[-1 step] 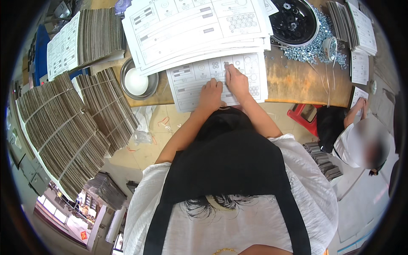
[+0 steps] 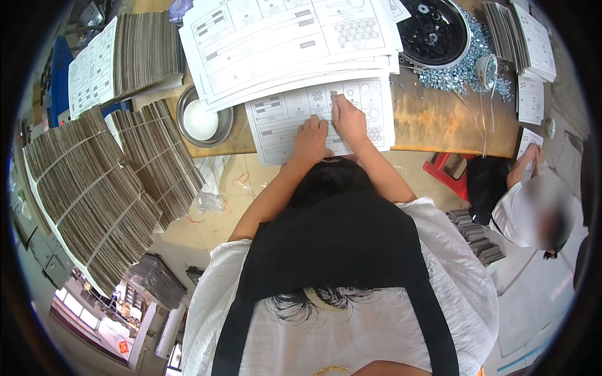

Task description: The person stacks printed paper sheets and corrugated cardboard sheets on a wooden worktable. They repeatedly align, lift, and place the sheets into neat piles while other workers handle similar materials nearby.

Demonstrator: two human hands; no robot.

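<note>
Right here, nearest, the black apron (image 2: 332, 250) hangs just short of the sheet (image 2: 276, 125), a printed page lying at the near edge of the desk (image 2: 433, 119). Both hands are on the sheet: the left hand (image 2: 311, 141) rests palm down, its fingers close together and thumb apart; the right hand (image 2: 351, 122) bends its fingers narrowly near the sheet's upper middle, and whether it pinches anything I cannot tell. Left of the sheet, a metal bowl (image 2: 189, 139) holds a white round thing (image 2: 200, 120); farther left stand strapped bundles (image 2: 88, 194). Touching the sheet's far side is a pile of pages (image 2: 269, 56). Beyond the sheet to the right are blue bits (image 2: 439, 78) beside a black pan (image 2: 465, 47) of dark parts. Well right of the sheet, past a red stool (image 2: 454, 172), a co-worker (image 2: 511, 216) holds a page.
</note>
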